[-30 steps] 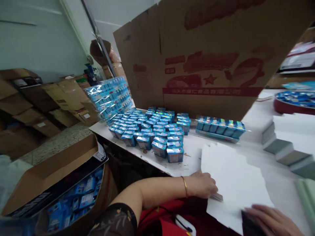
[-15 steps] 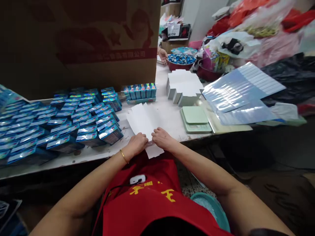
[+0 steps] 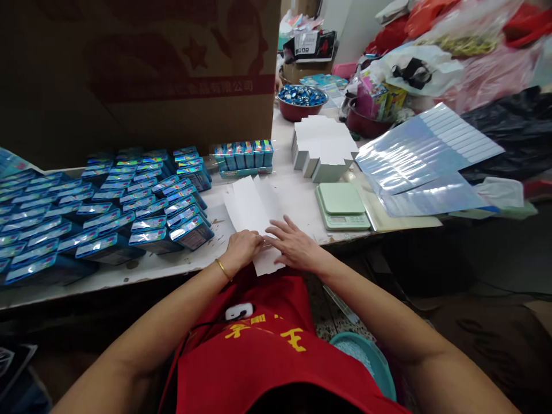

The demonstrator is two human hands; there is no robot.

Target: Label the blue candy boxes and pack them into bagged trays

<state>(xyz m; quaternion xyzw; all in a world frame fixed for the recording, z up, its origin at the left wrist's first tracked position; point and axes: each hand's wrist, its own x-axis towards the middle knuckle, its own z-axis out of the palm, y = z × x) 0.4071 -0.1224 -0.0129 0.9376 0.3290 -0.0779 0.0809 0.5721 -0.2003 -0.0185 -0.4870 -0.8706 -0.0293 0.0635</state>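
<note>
Even, diffuse indoor light falls from above, bright on the white counter (image 3: pixel 297 198) at the middle of the frame and on the clear plastic sheets (image 3: pixel 425 155) at centre right, which throw back a pale glare; the cardboard box (image 3: pixel 138 75) in the upper left sits in dull shade, and the lower right of the frame sinks into darkness. Wide-angle distortion bends the counter edge and stretches the forearms at the bottom; the centre is fairly sharp, the far upper right clutter soft.
</note>
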